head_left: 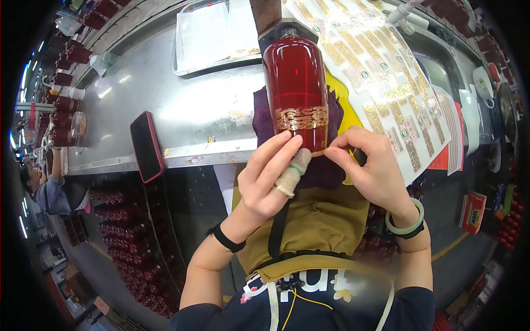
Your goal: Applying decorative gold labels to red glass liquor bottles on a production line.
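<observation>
A red glass bottle [295,77] lies on a dark purple cloth [326,165] at the front edge of the metal table [210,110], neck pointing away from me. A gold patterned band [301,118] runs around its lower part. My left hand [270,176], thumb wrapped in a cloth cot, grips the bottle's base from the left. My right hand [372,168] pinches the band's right end against the glass.
Sheets of gold stickers [381,71] spread to the right. A red-cased phone [146,146] lies at the table edge, a metal tray [215,36] behind. Several red bottles [132,243] fill crates below left. Another person [44,190] works at far left.
</observation>
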Demonstrator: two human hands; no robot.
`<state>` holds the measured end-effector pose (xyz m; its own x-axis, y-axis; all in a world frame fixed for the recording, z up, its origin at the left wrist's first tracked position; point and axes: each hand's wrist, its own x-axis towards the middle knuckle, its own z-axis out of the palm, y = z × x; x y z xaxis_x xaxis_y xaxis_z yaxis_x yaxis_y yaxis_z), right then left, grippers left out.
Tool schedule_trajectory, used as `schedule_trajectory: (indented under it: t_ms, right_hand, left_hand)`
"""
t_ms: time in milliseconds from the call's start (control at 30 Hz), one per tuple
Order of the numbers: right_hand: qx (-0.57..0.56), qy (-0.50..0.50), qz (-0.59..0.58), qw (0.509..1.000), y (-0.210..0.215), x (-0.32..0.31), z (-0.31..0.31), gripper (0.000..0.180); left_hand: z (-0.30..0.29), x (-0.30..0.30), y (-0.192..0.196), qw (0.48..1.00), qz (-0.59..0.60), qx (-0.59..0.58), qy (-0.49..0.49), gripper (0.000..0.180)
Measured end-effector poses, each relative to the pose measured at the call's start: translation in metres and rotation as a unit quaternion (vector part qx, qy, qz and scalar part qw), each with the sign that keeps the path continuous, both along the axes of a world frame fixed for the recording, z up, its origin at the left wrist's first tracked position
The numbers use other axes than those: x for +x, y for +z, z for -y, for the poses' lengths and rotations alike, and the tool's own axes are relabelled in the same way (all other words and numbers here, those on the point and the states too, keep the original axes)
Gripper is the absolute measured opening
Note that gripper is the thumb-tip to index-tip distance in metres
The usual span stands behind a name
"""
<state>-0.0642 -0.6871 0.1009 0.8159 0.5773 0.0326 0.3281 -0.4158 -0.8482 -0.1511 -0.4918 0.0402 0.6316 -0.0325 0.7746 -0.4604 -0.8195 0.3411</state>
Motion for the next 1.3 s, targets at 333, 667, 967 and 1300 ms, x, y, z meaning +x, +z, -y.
schedule_trajectory:
  t_ms: [333,667,967,1300]
  right_hand:
    - [-0.007,-0.006,-0.008,1.0,0.001,0.005,0.01,0.016]
    - [-0.011,-0.01,0.003,1.0,-0.004,0.007,0.011,0.016]
    - [0.011,-0.012,-0.021,1.0,0.003,0.0,0.012,0.013]
    - [0.016,-0.01,0.003,1.0,0.002,-0.001,0.009,0.013]
  left_hand:
    - [0.003,-0.006,-0.014,0.998,0.034,-0.046,0.041,0.022]
    - [0.012,-0.007,-0.013,0.999,-0.008,-0.007,0.051,0.028]
    - [0.01,-0.016,-0.015,0.989,-0.039,-0.128,0.069,0.025]
    - [0.014,-0.003,-0.002,0.998,-0.022,-0.003,0.053,0.02]
